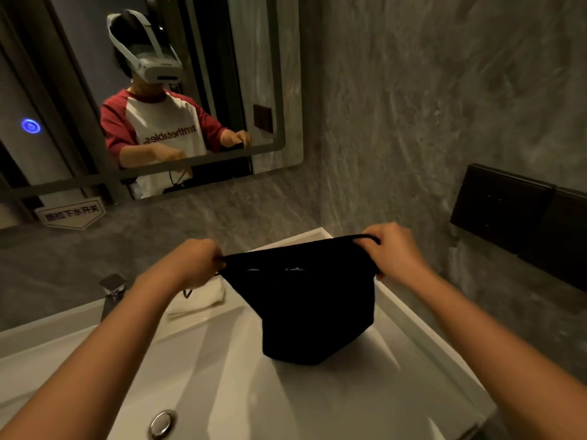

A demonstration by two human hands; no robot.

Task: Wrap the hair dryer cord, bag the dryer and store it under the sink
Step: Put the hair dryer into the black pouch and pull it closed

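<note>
A: Head view, big stuff first: grey marbled wall (pixel 444 106), wall mirror (pixel 158 90) upper left, white ceramic sink basin (pixel 222 376) with a round chrome drain (pixel 162 423) and a chrome faucet (pixel 111 289) at its left.

B: Where's the dryer?

A: Can't see it directly. Black fabric drawstring bag (pixel 313 308) hangs over the basin, bottom resting on the sink's right slope. It sits boxy and full, so my read is the dryer's inside, cord included. No cord visible outside.

B: Hands?

A: Left hand (pixel 193 265) is fisted on the bag's left top corner, pinching the drawstring there. Right hand (pixel 394 249) is closed on the right corner, with a loop of black cord poking out past the knuckles. Mouth stretched flat between them.

B: So the step is?

A: Looks like cinching the bag closed. Wrapping and bagging seem done; storing isn't.

B: Next?

A: Pull both strings outward until the mouth gathers, then carry it by the strings and get it below the sink. Cabinet isn't in frame, so that means stepping back or crouching.

B: Anything else?

A: Small folded white towel (pixel 206 296) on the desk, just behind the left hand.
</note>
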